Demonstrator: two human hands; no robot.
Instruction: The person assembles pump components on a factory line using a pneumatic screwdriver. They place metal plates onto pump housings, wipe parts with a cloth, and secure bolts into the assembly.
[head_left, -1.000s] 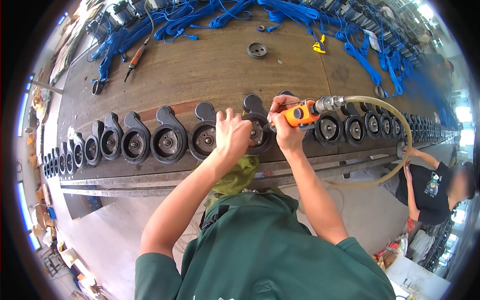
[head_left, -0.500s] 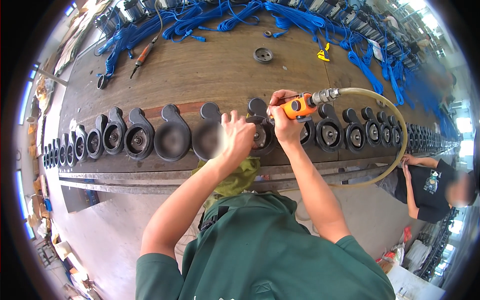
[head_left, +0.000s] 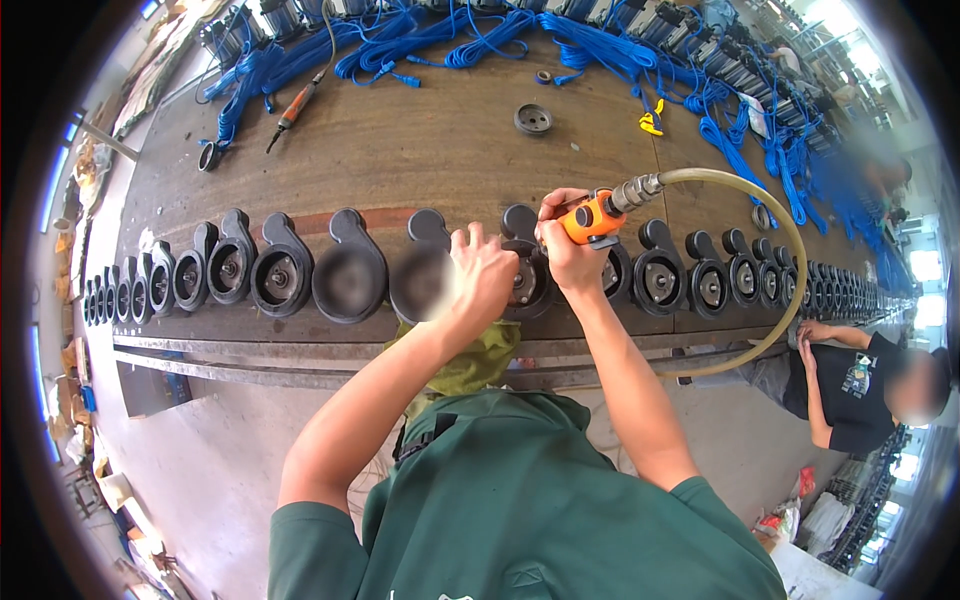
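Note:
A row of black round housings (head_left: pixel 350 280), each with a curved outlet neck, stands along the table's near edge. My right hand (head_left: pixel 575 255) is closed around an orange air tool (head_left: pixel 593 219), whose metal fitting joins a clear yellowish hose (head_left: pixel 797 262). The tool's tip is hidden behind my fingers, above a housing (head_left: pixel 522 287) in the middle of the row. At that housing's left side is my left hand (head_left: pixel 482 277), with curled fingers. What its fingertips hold, if anything, cannot be made out.
Bundles of blue cable (head_left: pixel 600 45) and metal motors line the far edge. An orange-and-grey tool (head_left: pixel 291 112), a black disc (head_left: pixel 533 119) and a yellow item (head_left: pixel 652 118) lie on the wooden table (head_left: pixel 400 150). A green cloth (head_left: pixel 475 358) hangs at the near edge. A co-worker (head_left: pixel 850 385) is at right.
The whole view has shifted slightly. My left hand is a little closer to the middle housing's centre; my right hand keeps its grip on the air tool, nearly still.

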